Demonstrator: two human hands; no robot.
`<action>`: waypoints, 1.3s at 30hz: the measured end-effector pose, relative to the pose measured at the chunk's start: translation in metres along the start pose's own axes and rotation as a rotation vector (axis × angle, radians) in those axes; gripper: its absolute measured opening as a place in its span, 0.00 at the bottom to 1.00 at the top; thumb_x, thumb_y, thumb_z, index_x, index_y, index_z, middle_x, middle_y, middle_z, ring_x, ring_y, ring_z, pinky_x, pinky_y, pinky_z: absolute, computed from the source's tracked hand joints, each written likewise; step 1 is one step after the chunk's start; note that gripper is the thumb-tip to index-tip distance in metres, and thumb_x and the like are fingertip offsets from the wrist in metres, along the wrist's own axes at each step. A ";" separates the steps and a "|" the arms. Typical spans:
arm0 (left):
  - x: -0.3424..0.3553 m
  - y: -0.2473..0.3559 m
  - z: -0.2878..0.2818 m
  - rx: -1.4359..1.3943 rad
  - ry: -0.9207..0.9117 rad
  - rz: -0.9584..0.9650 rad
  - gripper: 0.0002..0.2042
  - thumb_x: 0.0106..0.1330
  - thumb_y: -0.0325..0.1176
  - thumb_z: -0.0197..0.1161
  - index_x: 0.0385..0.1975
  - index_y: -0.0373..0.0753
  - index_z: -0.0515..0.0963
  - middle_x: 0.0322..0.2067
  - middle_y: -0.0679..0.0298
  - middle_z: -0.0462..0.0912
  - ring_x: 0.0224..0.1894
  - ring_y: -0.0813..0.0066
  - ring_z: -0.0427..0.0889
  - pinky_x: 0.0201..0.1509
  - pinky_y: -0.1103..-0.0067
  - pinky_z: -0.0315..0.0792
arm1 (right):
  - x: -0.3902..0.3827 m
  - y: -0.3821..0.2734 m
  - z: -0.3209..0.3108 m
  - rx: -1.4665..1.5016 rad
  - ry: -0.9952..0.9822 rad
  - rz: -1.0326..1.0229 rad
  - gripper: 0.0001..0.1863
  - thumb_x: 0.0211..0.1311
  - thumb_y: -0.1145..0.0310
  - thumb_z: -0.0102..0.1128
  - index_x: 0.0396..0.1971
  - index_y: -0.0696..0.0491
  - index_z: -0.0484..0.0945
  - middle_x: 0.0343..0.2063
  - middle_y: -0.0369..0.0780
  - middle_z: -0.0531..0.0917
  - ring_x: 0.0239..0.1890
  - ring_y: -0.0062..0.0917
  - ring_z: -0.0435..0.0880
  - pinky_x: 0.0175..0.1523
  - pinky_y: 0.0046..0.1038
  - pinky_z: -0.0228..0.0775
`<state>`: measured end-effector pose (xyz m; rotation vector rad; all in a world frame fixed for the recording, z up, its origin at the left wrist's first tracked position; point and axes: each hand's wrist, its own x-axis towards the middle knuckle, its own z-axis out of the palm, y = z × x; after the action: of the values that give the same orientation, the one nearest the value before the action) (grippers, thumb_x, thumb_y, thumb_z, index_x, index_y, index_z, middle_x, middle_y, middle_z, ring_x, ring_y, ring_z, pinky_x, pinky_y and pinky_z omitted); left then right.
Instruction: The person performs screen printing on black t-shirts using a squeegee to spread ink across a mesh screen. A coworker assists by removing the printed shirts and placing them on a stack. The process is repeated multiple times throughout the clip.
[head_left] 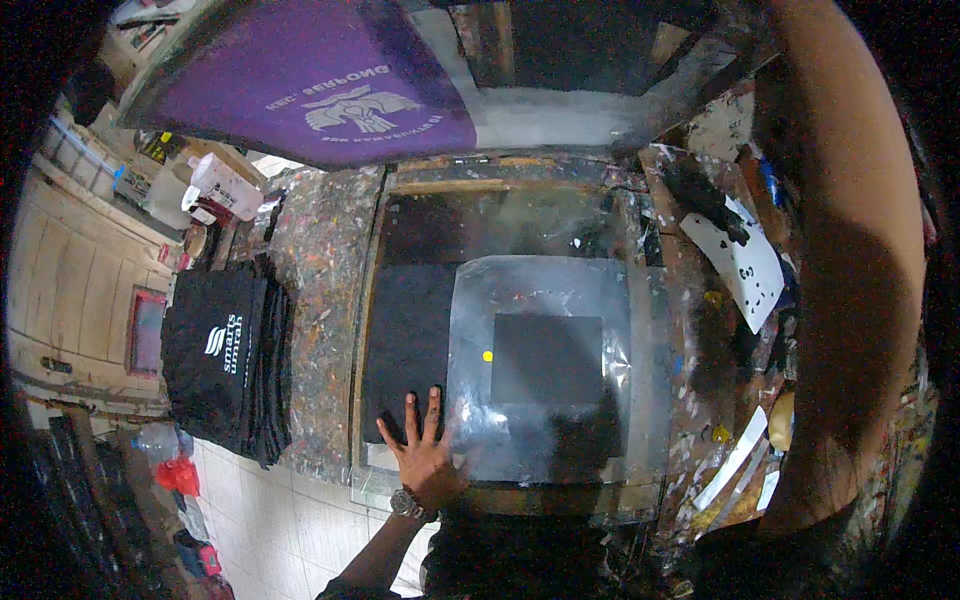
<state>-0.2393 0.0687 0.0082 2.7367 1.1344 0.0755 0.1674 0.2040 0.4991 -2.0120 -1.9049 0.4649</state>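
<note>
My left hand [425, 460], with a watch on its wrist, lies flat, fingers spread, on black fabric [408, 325] laid on the work board. Right beside it, a clear plastic sheet [470, 300] covers part of the fabric. Within the sheet is a darker square [548, 358], with a small yellow dot [487, 356] at its left. My right arm reaches up along the right side, and its hand is out of the picture. Tilted up behind the board is a screen-printing frame [300, 60] with purple mesh and a pale hand-shaped design.
A stack of black printed fabric pieces [225, 350] sits on the paint-stained table [325, 260] at left. Behind it stand bottles, one a pale jug [225, 185]. At right lie a blotched white sheet [740, 265] and paper strips [730, 465].
</note>
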 end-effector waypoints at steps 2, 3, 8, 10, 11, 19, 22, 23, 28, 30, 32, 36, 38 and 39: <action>-0.005 -0.002 0.005 -0.023 0.126 -0.009 0.30 0.64 0.44 0.64 0.68 0.46 0.74 0.77 0.58 0.58 0.80 0.40 0.45 0.73 0.32 0.26 | -0.002 0.008 -0.001 0.062 -0.060 0.018 0.35 0.77 0.44 0.43 0.68 0.57 0.72 0.74 0.52 0.64 0.76 0.44 0.61 0.79 0.46 0.49; -0.010 0.000 0.010 -0.045 0.188 -0.011 0.29 0.65 0.42 0.63 0.68 0.44 0.74 0.77 0.57 0.59 0.80 0.39 0.45 0.74 0.32 0.25 | 0.001 0.012 0.001 0.100 -0.108 0.009 0.35 0.77 0.44 0.43 0.68 0.57 0.72 0.74 0.52 0.63 0.76 0.44 0.61 0.79 0.46 0.48; 0.025 0.117 -0.029 -0.529 0.172 0.174 0.19 0.72 0.35 0.57 0.59 0.35 0.79 0.67 0.47 0.73 0.71 0.38 0.64 0.73 0.47 0.51 | -0.057 -0.005 0.047 -0.334 0.356 0.056 0.41 0.72 0.36 0.44 0.58 0.61 0.81 0.65 0.57 0.75 0.68 0.50 0.74 0.74 0.48 0.61; 0.054 0.113 -0.055 -0.945 -0.293 0.181 0.17 0.73 0.36 0.63 0.57 0.36 0.79 0.59 0.47 0.80 0.50 0.56 0.86 0.55 0.70 0.78 | -0.063 -0.001 0.085 -0.642 0.494 -0.156 0.37 0.67 0.35 0.52 0.52 0.57 0.83 0.51 0.55 0.79 0.56 0.47 0.80 0.62 0.47 0.68; 0.051 0.109 -0.068 -1.143 -0.017 0.146 0.13 0.74 0.36 0.62 0.53 0.38 0.81 0.54 0.49 0.82 0.42 0.60 0.88 0.46 0.71 0.82 | -0.065 0.009 0.102 -0.812 0.572 -0.245 0.35 0.65 0.35 0.56 0.49 0.54 0.85 0.44 0.54 0.81 0.50 0.45 0.83 0.56 0.46 0.72; -0.005 0.017 -0.146 -1.748 0.656 -0.303 0.24 0.74 0.41 0.63 0.64 0.40 0.64 0.49 0.56 0.81 0.45 0.62 0.86 0.45 0.64 0.84 | -0.219 -0.032 0.310 -0.536 0.612 -0.002 0.29 0.53 0.36 0.70 0.28 0.51 0.77 0.30 0.40 0.78 0.35 0.35 0.77 0.43 0.42 0.63; -0.043 -0.010 -0.072 -1.607 0.412 -0.634 0.27 0.75 0.42 0.63 0.64 0.34 0.61 0.43 0.55 0.81 0.41 0.64 0.87 0.43 0.65 0.85 | -0.268 -0.020 0.401 -0.311 0.437 0.000 0.28 0.53 0.42 0.73 0.44 0.50 0.85 0.42 0.35 0.84 0.45 0.32 0.78 0.49 0.44 0.63; -0.043 -0.016 -0.055 -1.597 0.336 -0.720 0.30 0.75 0.42 0.62 0.65 0.29 0.58 0.42 0.51 0.82 0.41 0.66 0.88 0.44 0.66 0.87 | -0.276 -0.018 0.422 -0.318 0.397 0.034 0.28 0.53 0.43 0.73 0.45 0.50 0.85 0.43 0.35 0.84 0.46 0.33 0.78 0.49 0.46 0.62; -0.051 -0.039 -0.033 -1.357 0.090 -0.665 0.21 0.75 0.43 0.63 0.51 0.29 0.68 0.28 0.52 0.85 0.27 0.66 0.87 0.34 0.73 0.83 | -0.280 -0.010 0.472 -0.309 0.294 0.074 0.28 0.54 0.46 0.74 0.47 0.51 0.84 0.45 0.37 0.84 0.50 0.32 0.79 0.59 0.55 0.61; -0.051 -0.042 -0.028 -1.342 0.061 -0.666 0.21 0.75 0.45 0.63 0.49 0.31 0.69 0.27 0.52 0.86 0.27 0.67 0.88 0.30 0.76 0.80 | -0.273 -0.003 0.472 -0.312 0.270 0.048 0.28 0.54 0.46 0.74 0.47 0.51 0.83 0.45 0.37 0.84 0.50 0.32 0.80 0.61 0.57 0.61; -0.048 -0.044 -0.026 -1.364 0.045 -0.661 0.21 0.75 0.45 0.63 0.49 0.31 0.69 0.27 0.51 0.86 0.26 0.67 0.87 0.30 0.75 0.80 | -0.263 0.007 0.469 -0.297 0.219 0.030 0.27 0.54 0.46 0.74 0.45 0.51 0.83 0.44 0.38 0.84 0.50 0.32 0.81 0.63 0.57 0.62; -0.049 -0.044 -0.019 -1.378 0.057 -0.724 0.24 0.74 0.48 0.64 0.49 0.30 0.69 0.27 0.50 0.86 0.25 0.66 0.87 0.28 0.73 0.81 | -0.248 0.018 0.464 -0.375 0.213 0.013 0.27 0.54 0.48 0.73 0.46 0.50 0.79 0.43 0.40 0.84 0.49 0.33 0.84 0.59 0.51 0.69; -0.048 -0.045 -0.012 -1.391 0.026 -0.713 0.25 0.73 0.49 0.64 0.50 0.29 0.69 0.27 0.50 0.86 0.25 0.66 0.87 0.28 0.73 0.81 | -0.249 0.032 0.468 -0.404 0.177 0.001 0.25 0.55 0.50 0.72 0.47 0.48 0.77 0.41 0.39 0.84 0.45 0.33 0.86 0.55 0.47 0.73; -0.049 -0.048 -0.009 -1.389 0.020 -0.714 0.26 0.73 0.49 0.64 0.51 0.29 0.69 0.27 0.50 0.86 0.25 0.66 0.87 0.28 0.73 0.81 | -0.247 0.032 0.465 -0.410 0.162 -0.014 0.24 0.55 0.52 0.72 0.47 0.48 0.77 0.41 0.38 0.84 0.43 0.34 0.87 0.52 0.45 0.74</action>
<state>-0.3083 0.0681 0.0091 1.0818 1.2564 0.5385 -0.0270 -0.0369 0.0719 -2.1975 -2.0348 -0.1037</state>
